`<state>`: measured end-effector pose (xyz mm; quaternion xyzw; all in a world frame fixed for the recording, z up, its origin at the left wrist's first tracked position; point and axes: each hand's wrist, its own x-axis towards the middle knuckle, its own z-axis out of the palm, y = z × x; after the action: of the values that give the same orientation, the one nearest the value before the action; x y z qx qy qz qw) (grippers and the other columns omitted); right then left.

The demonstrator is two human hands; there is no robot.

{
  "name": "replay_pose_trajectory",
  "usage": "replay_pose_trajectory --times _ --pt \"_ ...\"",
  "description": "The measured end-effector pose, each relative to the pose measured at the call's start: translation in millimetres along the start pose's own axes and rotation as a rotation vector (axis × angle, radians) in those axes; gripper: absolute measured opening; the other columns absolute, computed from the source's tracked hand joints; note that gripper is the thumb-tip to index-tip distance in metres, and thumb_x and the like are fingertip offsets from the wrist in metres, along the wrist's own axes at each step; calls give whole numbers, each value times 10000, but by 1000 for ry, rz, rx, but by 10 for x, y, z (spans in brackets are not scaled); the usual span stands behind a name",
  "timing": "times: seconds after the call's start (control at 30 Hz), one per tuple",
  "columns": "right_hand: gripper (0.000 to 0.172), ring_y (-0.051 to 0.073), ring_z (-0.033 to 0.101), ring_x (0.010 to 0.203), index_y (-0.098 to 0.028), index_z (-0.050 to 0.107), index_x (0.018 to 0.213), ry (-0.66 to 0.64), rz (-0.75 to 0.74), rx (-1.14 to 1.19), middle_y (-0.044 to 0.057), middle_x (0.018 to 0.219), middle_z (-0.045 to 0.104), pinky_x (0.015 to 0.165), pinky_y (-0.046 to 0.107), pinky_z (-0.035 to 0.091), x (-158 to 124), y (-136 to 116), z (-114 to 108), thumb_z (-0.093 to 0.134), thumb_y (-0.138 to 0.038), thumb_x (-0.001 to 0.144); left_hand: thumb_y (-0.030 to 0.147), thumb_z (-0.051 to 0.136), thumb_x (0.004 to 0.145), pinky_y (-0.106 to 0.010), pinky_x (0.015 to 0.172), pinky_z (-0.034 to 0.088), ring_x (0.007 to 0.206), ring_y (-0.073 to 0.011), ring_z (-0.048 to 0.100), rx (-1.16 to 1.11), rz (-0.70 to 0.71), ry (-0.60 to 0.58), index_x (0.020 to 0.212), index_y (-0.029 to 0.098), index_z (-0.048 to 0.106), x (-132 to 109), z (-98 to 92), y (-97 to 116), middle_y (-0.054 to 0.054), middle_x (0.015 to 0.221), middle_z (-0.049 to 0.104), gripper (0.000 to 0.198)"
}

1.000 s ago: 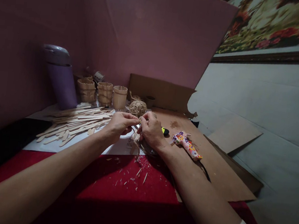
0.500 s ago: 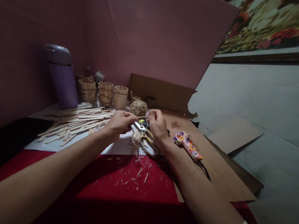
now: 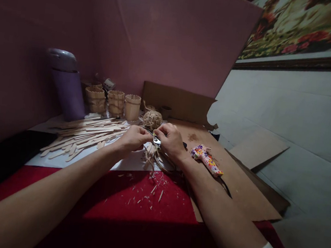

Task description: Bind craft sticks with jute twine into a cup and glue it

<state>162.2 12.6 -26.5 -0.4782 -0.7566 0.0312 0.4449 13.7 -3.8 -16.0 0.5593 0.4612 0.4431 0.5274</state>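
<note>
My left hand (image 3: 136, 138) and my right hand (image 3: 170, 140) are close together over the white paper, each with fingertips pinched. Between them is a thin piece of twine, mostly hidden by the fingers. Under my right hand lie scissors (image 3: 157, 141) with gold-coloured handles, partly covered. A loose twine end (image 3: 149, 161) curls on the paper just below the hands. Right behind my fingers sits a ball of twine (image 3: 152, 120). To the left of my left hand is a spread heap of wooden craft sticks (image 3: 84, 135).
Several cups made of sticks (image 3: 132, 108) stand at the back, beside a purple bottle (image 3: 68, 94). A flower-patterned glue gun (image 3: 207, 160) with a black cord lies on brown cardboard (image 3: 235, 190) at right. Wood scraps litter the red cloth (image 3: 133, 207).
My hands have come nearer each other and slightly lower, and the strand stretched between them is now mostly hidden. My right hand covers more of the scissors.
</note>
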Motion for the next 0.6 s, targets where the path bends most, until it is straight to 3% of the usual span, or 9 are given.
replay_pose_trajectory --times 0.17,0.3,0.43,0.6 --pt "202 193 508 812 -202 562 645 91 -138 -89 34 779 612 771 324 379 -38 -83 -56 648 -267 815 196 672 690 -204 334 107 276 -31 241 34 -22 -70 440 166 464 11 -23 -36 71 352 316 326" --pt "201 167 515 767 -194 538 641 37 -183 18 17 727 601 731 289 384 -46 -114 -47 631 -225 817 211 659 688 -202 330 96 279 -26 229 -86 9 -37 445 172 437 11 -31 1 82 377 291 331" --pt "214 136 498 675 -185 538 624 4 -14 161 -4 660 572 647 256 370 -32 -72 7 589 -259 818 181 655 663 -195 329 96 288 -29 245 -194 53 19 558 141 560 10 -32 24 77 382 335 147" --pt "289 105 404 544 -182 501 564 -37 210 365 -41 539 464 529 236 318 5 29 72 586 -355 779 181 689 622 -185 336 125 317 -24 274 -284 54 -10 603 124 581 -11 -33 37 74 423 362 124"
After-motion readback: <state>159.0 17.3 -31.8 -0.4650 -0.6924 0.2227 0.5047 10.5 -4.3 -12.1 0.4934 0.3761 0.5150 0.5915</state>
